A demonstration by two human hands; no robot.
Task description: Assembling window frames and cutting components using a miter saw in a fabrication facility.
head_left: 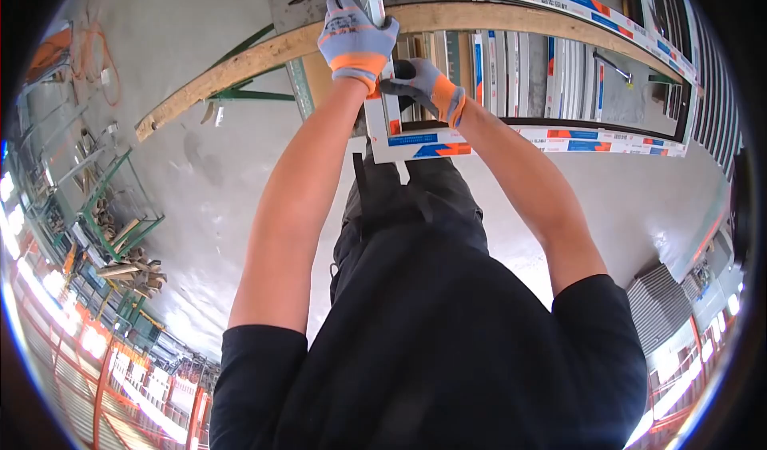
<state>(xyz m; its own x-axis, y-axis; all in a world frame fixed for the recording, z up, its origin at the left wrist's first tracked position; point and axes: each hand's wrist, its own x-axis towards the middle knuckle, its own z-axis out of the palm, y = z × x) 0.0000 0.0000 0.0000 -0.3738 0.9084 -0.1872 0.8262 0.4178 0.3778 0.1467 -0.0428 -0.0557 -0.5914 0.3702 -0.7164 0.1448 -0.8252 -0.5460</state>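
Observation:
A white rectangular frame (379, 134), like a window or door frame, has blue and orange protective tape along its bars and a dark inner edge. Both hands wear grey and orange gloves with dark fingertips. My left hand (355, 39) is at the far part of the frame's left bar, its thumb inside the bar and its fingers along the outer side; the fingertips are partly hidden. Nearer to me, my right hand (431, 91) is closed around the same bar from inside the opening. The frame lies across a long wooden beam (256, 59).
Green metal supports (252, 95) stand under the beam. Through the frame's opening, several long taped profiles (511, 71) show. A green rack (120, 210) with offcuts is at the left, and a grey ribbed stack (659, 306) at the right. An orange cable (102, 59) hangs far left.

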